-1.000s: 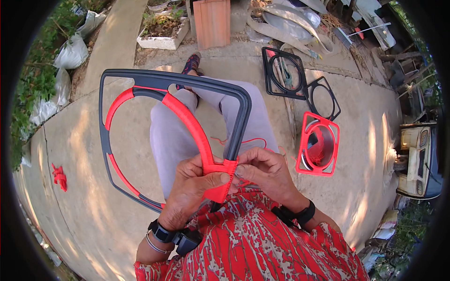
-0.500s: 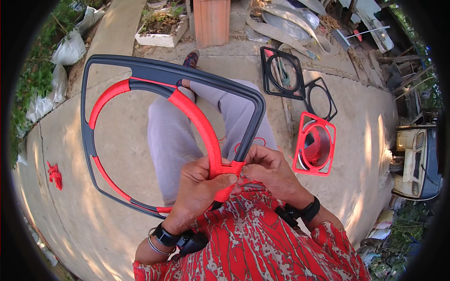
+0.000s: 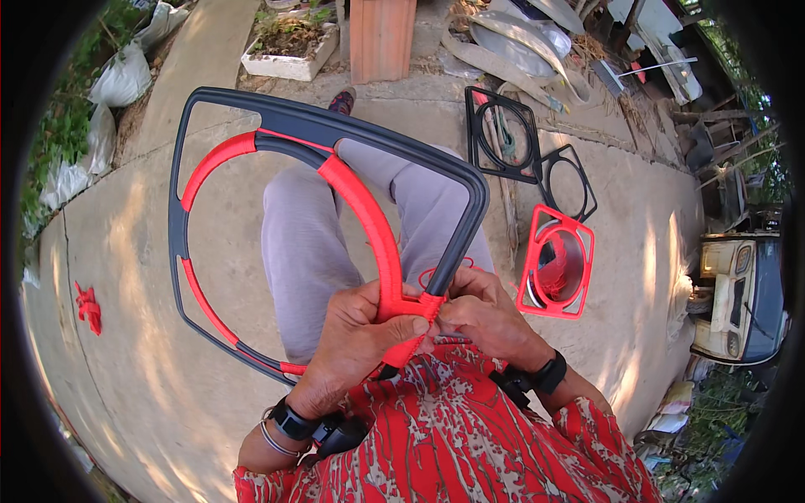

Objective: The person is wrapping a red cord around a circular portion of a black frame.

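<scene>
Over my lap leans a large black frame (image 3: 293,113), roughly rectangular with a round ring inside it. Red strip wrapping (image 3: 369,214) covers several stretches of the ring, with black showing between them. My left hand (image 3: 348,335) is closed on the red-wrapped joint where ring and outer bar meet, thumb on top. Close beside it, on the other side of the bar, my right hand (image 3: 490,323) has its fingers pinched together at the wrapping. A thin red cord (image 3: 459,265) loops out above the right hand; what lies between those fingertips is hidden.
Two smaller black frames (image 3: 472,126) lie on the concrete at the right, near a red frame (image 3: 527,285) with a round metal container in its opening. A red bundle (image 3: 87,308) lies far left. A white planter (image 3: 289,67) and an orange-brown post (image 3: 381,42) stand ahead.
The large frame has shifted a little to the right and tilted slightly. My left hand keeps its grip, and the right fingers have moved slightly at the joint.
</scene>
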The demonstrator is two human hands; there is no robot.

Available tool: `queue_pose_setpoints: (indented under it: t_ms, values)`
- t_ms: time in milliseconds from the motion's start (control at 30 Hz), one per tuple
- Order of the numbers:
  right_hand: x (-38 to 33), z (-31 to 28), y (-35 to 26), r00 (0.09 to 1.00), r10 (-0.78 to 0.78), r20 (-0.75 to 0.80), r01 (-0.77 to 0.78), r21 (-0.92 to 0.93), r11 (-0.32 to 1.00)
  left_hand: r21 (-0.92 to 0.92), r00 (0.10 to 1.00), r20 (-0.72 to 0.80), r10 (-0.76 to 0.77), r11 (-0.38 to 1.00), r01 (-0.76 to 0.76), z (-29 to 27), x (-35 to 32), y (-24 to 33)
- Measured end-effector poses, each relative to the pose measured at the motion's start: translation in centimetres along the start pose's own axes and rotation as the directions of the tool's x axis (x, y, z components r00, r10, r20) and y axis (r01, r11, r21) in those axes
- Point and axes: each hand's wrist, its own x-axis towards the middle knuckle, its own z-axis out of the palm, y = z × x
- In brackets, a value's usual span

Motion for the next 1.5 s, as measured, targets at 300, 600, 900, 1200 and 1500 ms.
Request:
queue_pose_setpoints:
  t_ms: [300,600,900,1200,1500]
  values:
    - [-0.1,0.6,0.1,0.994,-0.089,-0.058,0.078,-0.171,0.982,0.113,0.997,-0.013,0.079,0.991,-0.077,0.1,0.0,-0.2]
    - [0.1,1.6,-0.3,0.986,-0.089,-0.139,0.073,-0.116,0.991,0.146,0.986,-0.104,0.128,0.983,-0.112,0.4,0.3,-0.8]
    - [0.4,0.4,0.6,0.994,-0.081,-0.070,0.070,-0.139,0.988,0.100,0.996,-0.018,0.082,0.992,-0.080,-0.5,0.1,-0.6]
    - [-1.0,1.8,-0.7,0.994,-0.062,-0.090,0.051,-0.124,0.991,0.124,0.998,-0.029,0.061,0.991,-0.057,0.0,-0.1,-0.4]
    - [-0.5,0.8,0.1,0.995,-0.053,-0.090,0.038,-0.160,0.986,0.077,0.994,-0.054,0.090,0.993,-0.086,-0.2,-0.1,-1.4]
